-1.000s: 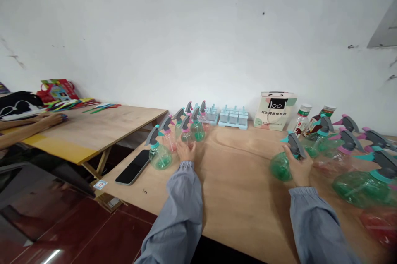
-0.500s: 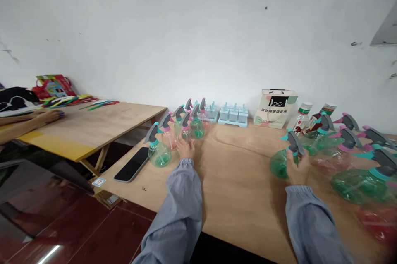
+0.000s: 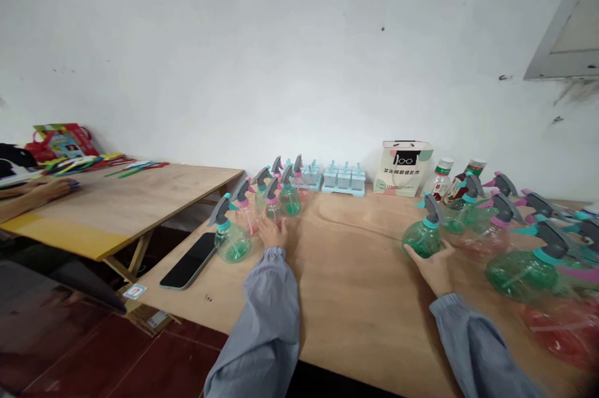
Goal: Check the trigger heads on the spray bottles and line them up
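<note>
My left hand (image 3: 272,232) is closed around the near side of a pink spray bottle (image 3: 275,209) in the group at the left; its fingertips are partly hidden. My right hand (image 3: 435,266) grips the lower body of a green spray bottle (image 3: 420,239) with a grey trigger and turquoise collar, thumb at the front left. That bottle stands upright or nearly so; whether its base touches the table cannot be made out. A green spray bottle (image 3: 233,243) stands left of my left hand, beside another pink spray bottle (image 3: 246,216).
More green and pink spray bottles (image 3: 521,274) crowd the table's right side. A phone (image 3: 189,261) lies at the left edge. Pale blue ice-pop moulds (image 3: 344,181), a paper bag (image 3: 403,170) and lidded bottles stand at the wall. Another person's hand (image 3: 58,187) rests on the left table.
My right hand has slid from the trigger and neck of the green spray bottle down to its body. My left hand stays at the pink one. The view has turned slightly right.
</note>
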`<state>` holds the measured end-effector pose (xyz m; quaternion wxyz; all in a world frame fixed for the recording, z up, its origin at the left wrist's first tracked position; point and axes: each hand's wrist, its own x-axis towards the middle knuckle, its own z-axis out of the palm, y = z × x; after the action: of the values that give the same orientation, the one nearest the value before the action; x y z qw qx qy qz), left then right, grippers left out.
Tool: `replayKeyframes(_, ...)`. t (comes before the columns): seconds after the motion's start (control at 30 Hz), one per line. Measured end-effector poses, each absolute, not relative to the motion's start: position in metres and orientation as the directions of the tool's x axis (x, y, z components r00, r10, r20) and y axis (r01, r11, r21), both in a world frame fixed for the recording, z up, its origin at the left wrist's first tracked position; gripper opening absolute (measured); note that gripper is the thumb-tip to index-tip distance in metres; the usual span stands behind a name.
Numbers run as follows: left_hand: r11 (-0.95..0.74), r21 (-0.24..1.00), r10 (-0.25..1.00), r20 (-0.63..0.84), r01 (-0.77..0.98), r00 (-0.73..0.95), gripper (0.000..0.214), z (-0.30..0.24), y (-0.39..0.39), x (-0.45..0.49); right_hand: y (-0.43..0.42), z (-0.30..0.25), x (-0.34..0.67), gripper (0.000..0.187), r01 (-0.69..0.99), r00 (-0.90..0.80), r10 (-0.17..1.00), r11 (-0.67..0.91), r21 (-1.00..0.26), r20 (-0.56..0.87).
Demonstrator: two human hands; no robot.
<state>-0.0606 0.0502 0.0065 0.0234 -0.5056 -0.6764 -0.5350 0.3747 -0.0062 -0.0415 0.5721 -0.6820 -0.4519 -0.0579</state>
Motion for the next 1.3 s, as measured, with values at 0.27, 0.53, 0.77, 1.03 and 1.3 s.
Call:
replayKeyframes(0.27, -0.136, 0.686, 0.631, 0.616, 0.715, -0.472, 0.075, -0.003, 0.059, -0.068, 0.050, -0.012, 0.393, 0.104, 0.693, 0.658, 0.521, -0.138, -0.708, 0.543)
replayKeyframes(0.53, -0.070, 0.664, 0.614, 0.617, 0.744, -0.493, 0.073, -0.003, 0.058, -0.066, 0.053, -0.016, 0.393, 0.102, 0.700, 0.683, 0.465, -0.196, -0.687, 0.564)
replayKeyframes(0.77, -0.070, 0.685, 0.635, 0.591, 0.725, -0.497, 0.073, -0.003, 0.057, -0.066, 0.053, -0.015, 0.394, 0.086, 0.678, 0.682, 0.497, -0.154, -0.719, 0.537)
replayKeyframes(1.03, -0.049, 0.722, 0.663, 0.540, 0.690, -0.518, 0.077, 0.003, 0.055, -0.068, 0.065, -0.006, 0.398, 0.086, 0.636, 0.713, 0.503, -0.173, -0.752, 0.488)
replayKeyframes(1.3, -0.012, 0.675, 0.708, 0.527, 0.738, -0.471, 0.069, 0.011, 0.035, -0.049, 0.024, -0.009, 0.350, 0.074, 0.766, 0.513, 0.364, 0.216, -0.606, 0.777)
